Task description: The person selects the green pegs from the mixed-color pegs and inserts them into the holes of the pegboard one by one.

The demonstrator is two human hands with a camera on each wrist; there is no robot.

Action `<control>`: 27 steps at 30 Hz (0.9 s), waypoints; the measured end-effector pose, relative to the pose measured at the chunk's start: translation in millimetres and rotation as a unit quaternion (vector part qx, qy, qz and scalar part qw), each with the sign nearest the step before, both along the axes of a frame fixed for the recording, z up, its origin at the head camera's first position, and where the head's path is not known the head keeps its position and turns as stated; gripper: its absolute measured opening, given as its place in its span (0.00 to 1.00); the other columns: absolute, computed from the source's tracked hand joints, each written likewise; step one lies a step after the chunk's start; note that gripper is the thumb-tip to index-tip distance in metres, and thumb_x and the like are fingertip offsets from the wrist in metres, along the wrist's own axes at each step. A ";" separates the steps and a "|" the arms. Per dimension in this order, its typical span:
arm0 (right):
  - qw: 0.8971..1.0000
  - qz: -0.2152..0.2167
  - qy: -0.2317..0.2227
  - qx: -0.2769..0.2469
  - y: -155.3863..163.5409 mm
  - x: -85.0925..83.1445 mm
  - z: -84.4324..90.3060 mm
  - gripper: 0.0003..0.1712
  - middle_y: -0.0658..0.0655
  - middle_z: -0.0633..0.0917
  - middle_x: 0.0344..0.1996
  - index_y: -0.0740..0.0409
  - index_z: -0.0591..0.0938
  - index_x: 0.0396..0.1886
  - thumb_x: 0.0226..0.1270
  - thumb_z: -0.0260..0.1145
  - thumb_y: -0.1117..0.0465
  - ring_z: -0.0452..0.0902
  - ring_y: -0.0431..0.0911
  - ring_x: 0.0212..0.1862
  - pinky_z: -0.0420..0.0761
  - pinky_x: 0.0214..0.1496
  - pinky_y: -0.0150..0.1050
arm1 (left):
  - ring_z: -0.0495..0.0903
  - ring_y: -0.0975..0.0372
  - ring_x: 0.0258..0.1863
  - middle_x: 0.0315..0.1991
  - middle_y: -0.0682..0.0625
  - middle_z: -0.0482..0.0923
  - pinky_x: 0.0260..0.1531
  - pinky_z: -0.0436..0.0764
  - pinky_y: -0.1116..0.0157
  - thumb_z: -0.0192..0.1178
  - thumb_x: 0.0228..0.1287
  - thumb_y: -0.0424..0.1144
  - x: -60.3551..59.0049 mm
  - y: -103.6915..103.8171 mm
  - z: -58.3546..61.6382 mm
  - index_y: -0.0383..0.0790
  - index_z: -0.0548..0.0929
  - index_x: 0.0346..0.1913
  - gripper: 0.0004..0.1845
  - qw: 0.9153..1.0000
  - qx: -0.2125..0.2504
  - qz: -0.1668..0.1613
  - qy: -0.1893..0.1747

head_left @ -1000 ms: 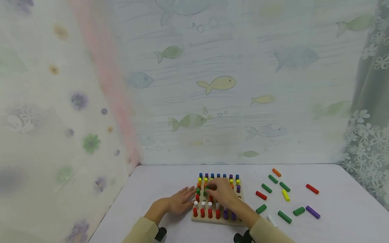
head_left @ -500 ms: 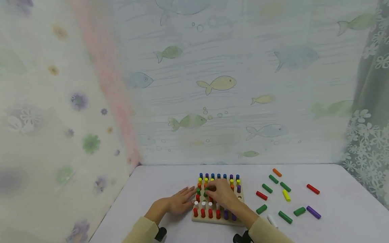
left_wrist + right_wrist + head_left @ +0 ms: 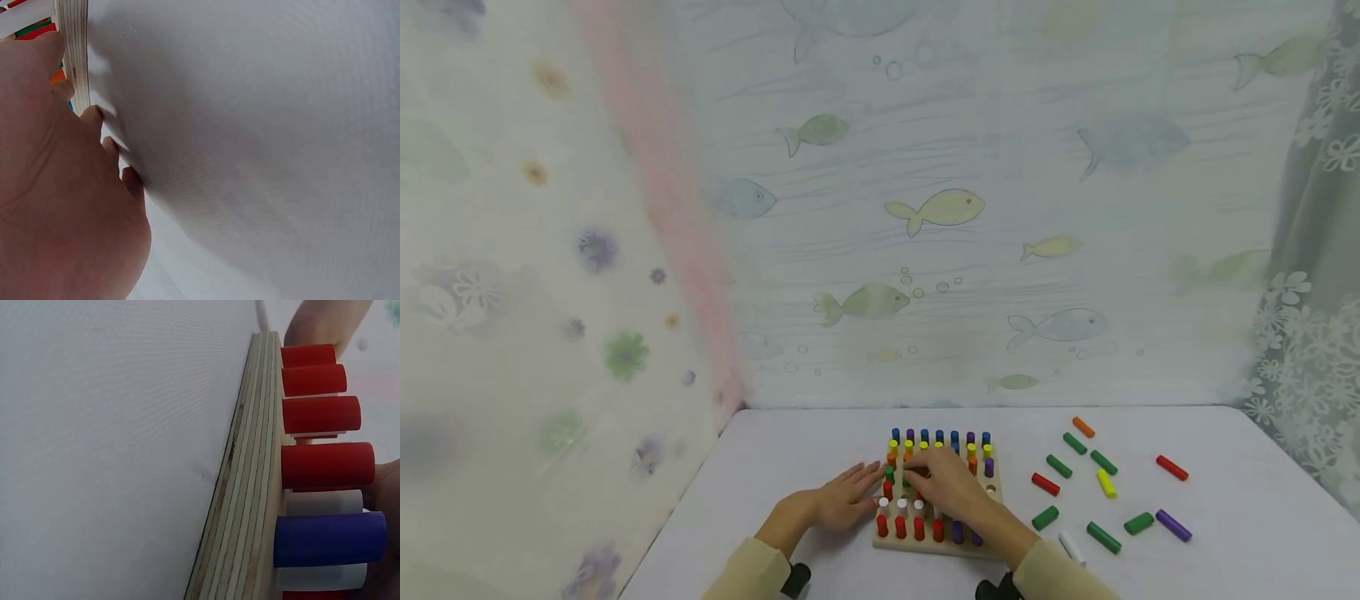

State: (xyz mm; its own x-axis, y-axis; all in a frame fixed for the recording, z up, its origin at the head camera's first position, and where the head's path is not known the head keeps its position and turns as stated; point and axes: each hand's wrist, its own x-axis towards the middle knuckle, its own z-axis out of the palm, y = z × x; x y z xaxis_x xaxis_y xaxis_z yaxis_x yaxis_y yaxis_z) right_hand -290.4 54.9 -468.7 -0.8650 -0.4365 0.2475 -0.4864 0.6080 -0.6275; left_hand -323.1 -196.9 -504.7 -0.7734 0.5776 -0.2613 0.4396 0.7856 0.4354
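Green peg point(image 3: 906, 482); low in right grip point(image 3: 951, 483)

- We see a pale wooden board point(image 3: 917, 546) lying flat at the bottom middle, its left edge touched by the left hand point(image 3: 842, 500).
- We see bright pegs point(image 3: 900, 527) standing up in its rows.
- We see a green peg point(image 3: 907, 482), partly hidden, pinched by the right hand point(image 3: 947, 483).
- We see loose pegs point(image 3: 1103, 537) lying at the lower right.

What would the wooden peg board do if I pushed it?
The board would probably slide, not tip, since it lies flat and wide. Its layered edge suggests it's stiff. The pegs might stay put, standing in its holes.
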 end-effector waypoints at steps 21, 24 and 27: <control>1.000 0.014 -0.019 -0.020 25.4 16.0 11.7 0.11 0.47 0.88 0.36 0.61 0.88 0.47 0.75 0.65 0.59 0.83 0.39 0.39 0.86 0.43 0.37 | 0.45 0.48 0.82 0.83 0.53 0.49 0.77 0.51 0.41 0.43 0.78 0.64 1.7 2.9 4.3 0.56 0.54 0.83 0.37 1.000 0.001 0.007 -0.003; 0.999 0.014 -0.019 -0.026 36.4 20.5 16.4 0.10 0.48 0.88 0.37 0.61 0.87 0.46 0.74 0.66 0.59 0.84 0.43 0.41 0.87 0.46 0.43 | 0.45 0.48 0.82 0.83 0.53 0.49 0.77 0.51 0.42 0.43 0.78 0.64 2.7 4.0 5.3 0.55 0.54 0.83 0.37 1.000 -0.002 0.010 -0.001; 1.000 0.008 -0.013 -0.019 46.9 23.4 18.6 0.09 0.47 0.88 0.38 0.60 0.87 0.46 0.74 0.66 0.60 0.83 0.43 0.42 0.86 0.47 0.44 | 0.44 0.50 0.82 0.83 0.55 0.49 0.77 0.51 0.42 0.44 0.77 0.66 1.0 3.5 2.2 0.57 0.54 0.83 0.37 1.000 -0.005 0.017 -0.009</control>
